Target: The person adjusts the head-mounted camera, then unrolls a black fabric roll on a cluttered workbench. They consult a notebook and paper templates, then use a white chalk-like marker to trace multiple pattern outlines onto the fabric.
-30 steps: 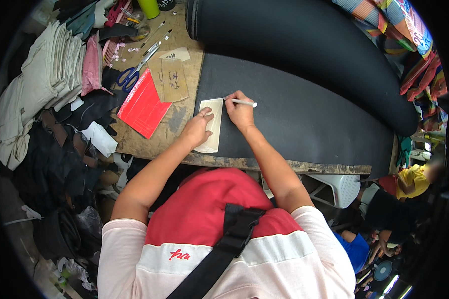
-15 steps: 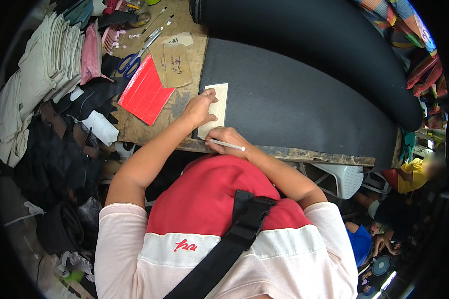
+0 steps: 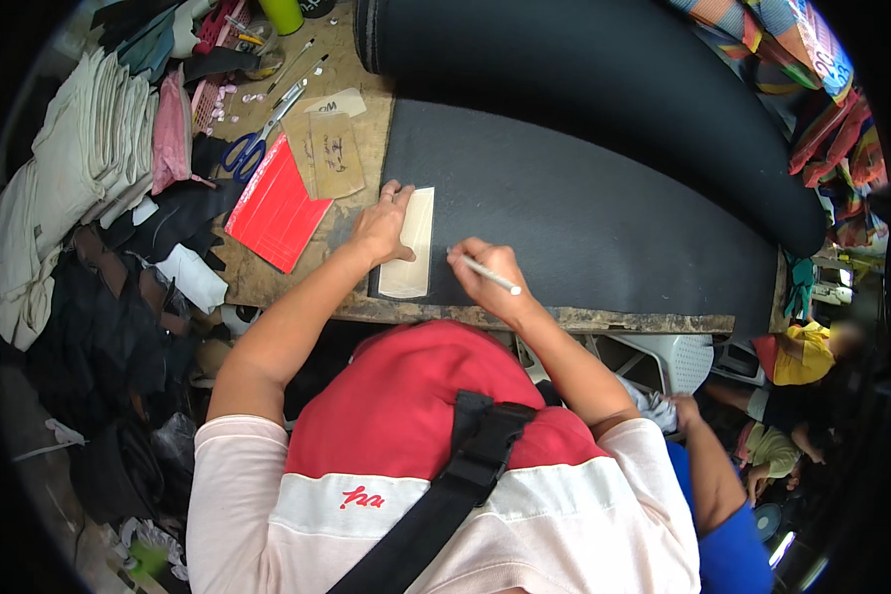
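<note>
A narrow, smooth cream card point(image 3: 419, 238) is lying flat on a black sheet point(image 3: 584, 218) with a matte, faintly grained face, near the surface's point(image 3: 342, 59) near edge and along the sheet's left border. The left hand point(image 3: 381, 230) is spreading open over the card's left side, gripping nothing, its thumb resting on the card. The right hand point(image 3: 492, 272) is closing round a slim white pen point(image 3: 505, 284), just beside the card's right side; whether the tip is touching the sheet cannot be told. A thick black roll point(image 3: 584, 99) of sheet material is stretching along the far side. On the bare, stained wood left of the sheet, a glossy red flat packet point(image 3: 279, 208) is lying aslant, with stiff brown card pieces point(image 3: 339, 163) overlapping beside it and metal scissors point(image 3: 285, 104) with blue looped handles angling near its far corner. Along the left edge, folded cream cloth point(image 3: 89, 148) is piling up in thick, creased layers beside a soft pink pouch point(image 3: 171, 129). Towards the far left corner, a pink perforated basket point(image 3: 205, 104) is standing near a clear container point(image 3: 265, 67) and a bright green cup point(image 3: 282, 14); their contents are showing too small to tell.
</note>
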Demonstrator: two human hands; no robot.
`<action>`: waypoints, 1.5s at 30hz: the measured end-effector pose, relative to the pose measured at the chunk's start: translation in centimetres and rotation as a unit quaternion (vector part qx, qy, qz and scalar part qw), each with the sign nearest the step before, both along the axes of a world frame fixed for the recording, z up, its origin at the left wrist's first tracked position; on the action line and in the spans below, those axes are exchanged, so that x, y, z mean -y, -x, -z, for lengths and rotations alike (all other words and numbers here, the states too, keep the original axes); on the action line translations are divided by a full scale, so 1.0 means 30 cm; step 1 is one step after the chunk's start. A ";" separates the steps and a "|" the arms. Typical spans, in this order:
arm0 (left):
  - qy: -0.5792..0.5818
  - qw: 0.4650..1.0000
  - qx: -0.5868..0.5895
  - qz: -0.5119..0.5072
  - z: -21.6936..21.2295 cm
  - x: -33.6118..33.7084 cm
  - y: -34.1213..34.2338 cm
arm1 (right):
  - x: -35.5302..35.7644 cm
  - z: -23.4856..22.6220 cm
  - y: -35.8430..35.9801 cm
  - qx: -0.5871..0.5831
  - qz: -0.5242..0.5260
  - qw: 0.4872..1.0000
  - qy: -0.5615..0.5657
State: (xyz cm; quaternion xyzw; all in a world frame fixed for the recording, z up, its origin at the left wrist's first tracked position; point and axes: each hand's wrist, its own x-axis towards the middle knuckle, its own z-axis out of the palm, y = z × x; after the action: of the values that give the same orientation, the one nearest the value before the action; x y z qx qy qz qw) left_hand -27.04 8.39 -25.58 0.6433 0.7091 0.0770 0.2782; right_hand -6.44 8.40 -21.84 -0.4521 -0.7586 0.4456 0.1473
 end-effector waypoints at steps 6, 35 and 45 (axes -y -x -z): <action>-0.136 0.982 0.130 -0.024 -0.145 -0.055 -0.003 | -0.071 -0.078 -0.024 -0.195 0.249 0.913 0.256; -0.028 0.991 -0.071 0.110 0.109 0.100 -0.094 | -0.238 0.170 0.086 -0.045 0.103 0.989 -0.095; -0.049 0.994 -0.031 0.095 0.113 0.107 -0.094 | -0.245 0.214 -0.048 -0.034 0.222 0.970 -0.096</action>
State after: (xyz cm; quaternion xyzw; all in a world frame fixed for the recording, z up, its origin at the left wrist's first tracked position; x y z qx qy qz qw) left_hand -24.22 5.18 -28.96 0.7226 0.6485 0.0654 0.2301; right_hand -5.00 15.76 -28.25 -0.5771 -0.6730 0.3426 0.3108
